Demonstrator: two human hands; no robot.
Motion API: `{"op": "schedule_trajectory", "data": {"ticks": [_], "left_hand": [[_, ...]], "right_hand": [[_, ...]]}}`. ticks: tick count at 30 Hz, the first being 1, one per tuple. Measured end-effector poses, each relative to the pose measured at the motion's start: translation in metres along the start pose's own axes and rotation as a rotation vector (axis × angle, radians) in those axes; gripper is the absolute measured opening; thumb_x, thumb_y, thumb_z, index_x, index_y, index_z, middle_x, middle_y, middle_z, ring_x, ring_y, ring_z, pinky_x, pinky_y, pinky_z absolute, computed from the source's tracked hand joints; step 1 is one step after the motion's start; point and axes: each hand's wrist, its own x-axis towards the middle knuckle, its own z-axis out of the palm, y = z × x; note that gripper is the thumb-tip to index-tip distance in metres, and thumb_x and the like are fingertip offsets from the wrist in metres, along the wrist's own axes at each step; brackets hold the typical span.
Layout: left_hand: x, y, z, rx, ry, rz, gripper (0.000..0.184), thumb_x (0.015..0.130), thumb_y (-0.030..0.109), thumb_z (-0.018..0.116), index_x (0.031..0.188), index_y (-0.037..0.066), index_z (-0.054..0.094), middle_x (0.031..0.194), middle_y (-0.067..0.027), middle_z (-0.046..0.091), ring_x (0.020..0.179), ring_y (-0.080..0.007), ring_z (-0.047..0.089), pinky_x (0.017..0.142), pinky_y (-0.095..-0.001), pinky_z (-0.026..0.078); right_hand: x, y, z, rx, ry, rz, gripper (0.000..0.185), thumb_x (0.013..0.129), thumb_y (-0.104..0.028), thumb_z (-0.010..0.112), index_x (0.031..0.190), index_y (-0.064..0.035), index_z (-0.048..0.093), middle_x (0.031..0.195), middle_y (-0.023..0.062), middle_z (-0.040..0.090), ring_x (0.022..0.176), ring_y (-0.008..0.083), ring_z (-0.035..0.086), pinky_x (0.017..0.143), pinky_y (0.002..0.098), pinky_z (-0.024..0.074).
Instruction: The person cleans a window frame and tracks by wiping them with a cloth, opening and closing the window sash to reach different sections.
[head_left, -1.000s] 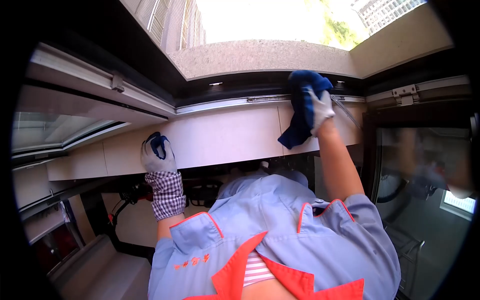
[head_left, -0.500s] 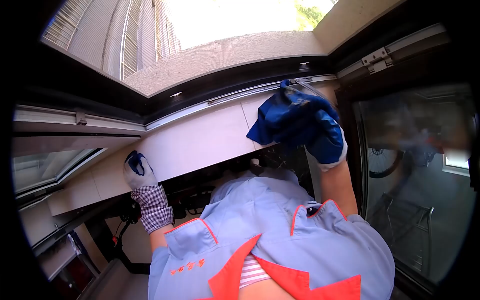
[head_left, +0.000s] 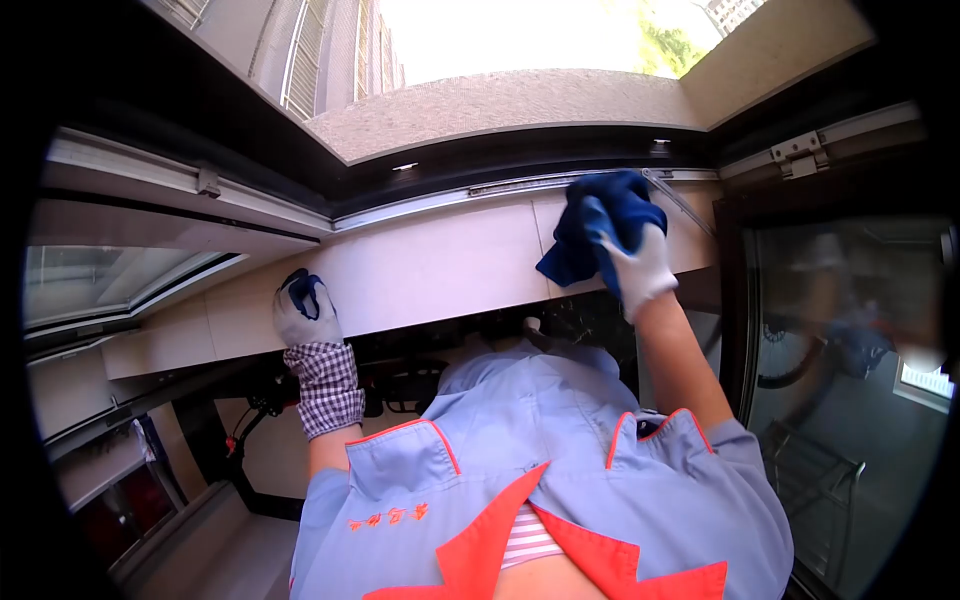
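Observation:
My right hand (head_left: 636, 262), in a white glove with blue coating, grips a dark blue cloth (head_left: 568, 245) at the track end. The cloth bunches against the metal window track (head_left: 430, 203) and hangs over the pale windowsill (head_left: 430, 265). A thin metal stay arm (head_left: 685, 205) slants from the track just right of the cloth. My left hand (head_left: 306, 310), gloved alike with a checked sleeve cover (head_left: 327, 385), rests on the sill's left part. Its fingers are curled with a gap to the thumb, and nothing shows in it.
An opened window sash (head_left: 130, 285) stands at the left, and another glass panel (head_left: 850, 400) at the right reflects the room. The dark window frame (head_left: 520, 172) borders a rough outer ledge (head_left: 520, 105). Below the sill is a dark space with partly hidden objects.
My right hand has turned and drawn the cloth into a tighter bunch at the track. The view has shifted, so the scene sits further right and lower. My left hand stays on the sill.

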Motion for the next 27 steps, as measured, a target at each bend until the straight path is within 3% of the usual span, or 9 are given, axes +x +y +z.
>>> {"op": "schedule_trajectory", "data": {"ticks": [2, 4, 7, 10, 14, 18, 20, 23, 27], "left_hand": [[0.001, 0.002, -0.001, -0.006, -0.009, -0.014, 0.030, 0.080, 0.017, 0.076, 0.103, 0.002, 0.066, 0.104, -0.0186, 0.066, 0.097, -0.0368, 0.064, 0.089, -0.0457, 0.052], [0.000, 0.000, -0.001, -0.013, -0.010, -0.008, 0.029, 0.080, 0.017, 0.076, 0.103, 0.002, 0.066, 0.104, -0.0188, 0.066, 0.097, -0.0370, 0.064, 0.089, -0.0459, 0.052], [0.001, 0.002, -0.004, -0.015, -0.017, 0.010, 0.030, 0.080, 0.017, 0.075, 0.103, 0.002, 0.066, 0.104, -0.0190, 0.066, 0.097, -0.0372, 0.064, 0.089, -0.0464, 0.052], [0.000, -0.002, 0.000, -0.050, -0.009, 0.019, 0.030, 0.079, 0.017, 0.075, 0.103, 0.002, 0.066, 0.103, -0.0189, 0.066, 0.096, -0.0374, 0.064, 0.089, -0.0469, 0.052], [0.000, -0.003, 0.000, -0.067, -0.014, 0.013, 0.029, 0.079, 0.017, 0.075, 0.103, 0.003, 0.067, 0.103, -0.0183, 0.067, 0.095, -0.0374, 0.064, 0.088, -0.0473, 0.052], [0.000, -0.001, 0.000, -0.054, -0.003, 0.022, 0.027, 0.079, 0.015, 0.075, 0.102, 0.003, 0.067, 0.102, -0.0176, 0.067, 0.095, -0.0367, 0.064, 0.087, -0.0466, 0.053], [0.002, 0.005, -0.004, -0.067, -0.001, 0.032, 0.026, 0.079, 0.014, 0.075, 0.101, 0.003, 0.068, 0.101, -0.0172, 0.067, 0.094, -0.0363, 0.064, 0.087, -0.0463, 0.053], [0.003, 0.008, -0.004, -0.068, 0.002, 0.025, 0.025, 0.078, 0.012, 0.074, 0.100, 0.002, 0.068, 0.100, -0.0167, 0.067, 0.094, -0.0361, 0.065, 0.086, -0.0460, 0.053], [0.003, 0.011, -0.003, -0.076, 0.016, 0.010, 0.023, 0.079, 0.010, 0.074, 0.099, 0.002, 0.068, 0.099, -0.0164, 0.067, 0.092, -0.0353, 0.065, 0.084, -0.0451, 0.053]], "right_hand": [[0.012, -0.007, 0.022, -0.355, -0.129, 0.192, 0.038, 0.088, -0.035, 0.071, 0.097, 0.0016, 0.068, 0.094, 0.0245, 0.067, 0.090, 0.0419, 0.064, 0.085, 0.0426, 0.0521], [0.040, -0.012, 0.049, -0.612, -0.413, 0.360, 0.048, 0.087, -0.050, 0.066, 0.099, -0.0038, 0.070, 0.100, 0.0222, 0.069, 0.095, 0.0402, 0.066, 0.088, 0.0460, 0.0516], [0.058, -0.008, 0.083, -0.590, -0.435, 0.265, 0.041, 0.087, -0.042, 0.067, 0.105, -0.0053, 0.069, 0.107, 0.0200, 0.069, 0.103, 0.0381, 0.065, 0.093, 0.0437, 0.0507], [0.061, 0.001, 0.084, -0.602, -0.370, 0.002, 0.033, 0.084, -0.033, 0.069, 0.105, -0.0067, 0.069, 0.107, 0.0208, 0.069, 0.103, 0.0386, 0.066, 0.092, 0.0447, 0.0522], [0.071, 0.007, 0.061, -0.786, -0.524, 0.249, 0.028, 0.086, -0.032, 0.068, 0.101, -0.0090, 0.070, 0.103, 0.0183, 0.071, 0.098, 0.0381, 0.068, 0.088, 0.0451, 0.0537], [0.071, 0.041, 0.017, -0.841, -0.376, 0.182, 0.035, 0.085, -0.029, 0.071, 0.118, -0.0191, 0.067, 0.112, 0.0134, 0.068, 0.105, 0.0339, 0.064, 0.094, 0.0424, 0.0501], [0.080, 0.039, -0.001, -0.923, -0.397, 0.447, 0.039, 0.084, -0.027, 0.073, 0.121, -0.0201, 0.066, 0.127, 0.0103, 0.063, 0.116, 0.0312, 0.059, 0.100, 0.0408, 0.0473], [0.061, 0.087, -0.021, -0.800, -0.058, 0.077, 0.029, 0.092, -0.036, 0.062, 0.111, -0.0154, 0.071, 0.117, 0.0140, 0.067, 0.107, 0.0356, 0.063, 0.094, 0.0440, 0.0494], [0.074, 0.079, -0.010, -0.937, -0.215, 0.373, 0.042, 0.095, -0.048, 0.054, 0.112, -0.0140, 0.071, 0.118, 0.0157, 0.067, 0.109, 0.0371, 0.062, 0.097, 0.0455, 0.0481]]}}
